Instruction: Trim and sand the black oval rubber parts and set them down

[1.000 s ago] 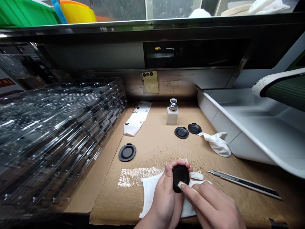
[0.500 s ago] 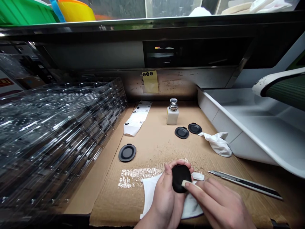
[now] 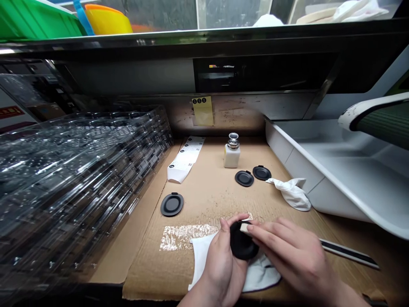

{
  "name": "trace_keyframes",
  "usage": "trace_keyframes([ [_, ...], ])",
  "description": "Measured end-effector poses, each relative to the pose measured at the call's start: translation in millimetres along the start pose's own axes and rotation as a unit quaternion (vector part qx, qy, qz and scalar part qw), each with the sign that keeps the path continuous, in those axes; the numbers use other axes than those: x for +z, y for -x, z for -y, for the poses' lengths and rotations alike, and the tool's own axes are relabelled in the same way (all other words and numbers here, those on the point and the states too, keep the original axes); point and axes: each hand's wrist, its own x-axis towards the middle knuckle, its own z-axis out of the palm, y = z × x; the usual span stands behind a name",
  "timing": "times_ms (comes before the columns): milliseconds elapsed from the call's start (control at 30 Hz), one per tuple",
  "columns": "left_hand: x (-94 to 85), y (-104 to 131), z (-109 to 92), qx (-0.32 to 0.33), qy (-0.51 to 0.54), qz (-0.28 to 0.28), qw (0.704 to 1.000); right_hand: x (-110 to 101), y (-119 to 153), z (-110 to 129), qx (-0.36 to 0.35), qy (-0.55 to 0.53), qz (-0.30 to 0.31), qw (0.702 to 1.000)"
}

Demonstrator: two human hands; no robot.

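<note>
A black disc (image 3: 243,249) sits in the left hand (image 3: 222,264), low and near the middle of the view, above a white cloth (image 3: 203,258) spread on the cardboard (image 3: 204,187). The disc is a rounded, slightly egg-shaped piece, almost uniformly black and dull, with only a faint line setting a narrow rim apart from the darker area inside it. Its broad face is turned up toward the camera and tilted. The lower edge shows as a clean curve, while part of the upper right is covered by the right hand (image 3: 294,251) and what it holds; fine marks on the surface are too dark to make out.

The left grip is closed around the disc, thumb along its left side and fingers behind it. The right grip is pinched on a small pale block (image 3: 244,228), cream-coloured and blunt-ended, which lies against the upper part of the disc's face.

Three loose black pieces lie flat on the cardboard, one to the left (image 3: 172,204) and two close together farther back (image 3: 244,178). They look greyer, each with a small tab on its far edge and a ringed oval centre.
</note>
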Motion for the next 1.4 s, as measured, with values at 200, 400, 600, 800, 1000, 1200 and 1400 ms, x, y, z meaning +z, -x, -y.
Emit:
trace_keyframes([
  [200,2.9,1.0,0.2,0.012,0.001,0.012,1.0,29.5,-8.2,21.5,0.056,0.041,-0.078,0.995],
  [400,2.8,1.8,0.6,0.01,0.019,0.013,1.0,25.2,-36.8,18.9,0.134,0.003,-0.11,0.985],
  [600,3.6,3.1,-4.3,-0.011,0.014,-0.007,1.0,-11.4,-7.0,-10.5,0.243,0.045,-0.153,0.957],
  [800,7.9,4.0,-6.9,-0.018,0.011,-0.015,1.0,-20.7,41.7,-27.4,0.23,0.134,-0.089,0.96],
  [1000,6.4,4.8,-5.4,-0.006,-0.003,-0.01,1.0,-20.8,65.0,-30.5,0.217,0.157,-0.071,0.961],
  [1200,7.0,6.0,-5.4,0.001,-0.016,-0.008,1.0,-18.5,64.4,-23.1,0.173,0.121,-0.08,0.974],
  [1400,4.1,3.7,-4.9,-0.008,0.016,-0.013,1.0,-7.5,54.7,-10.8,-0.019,0.132,0.007,0.991],
])
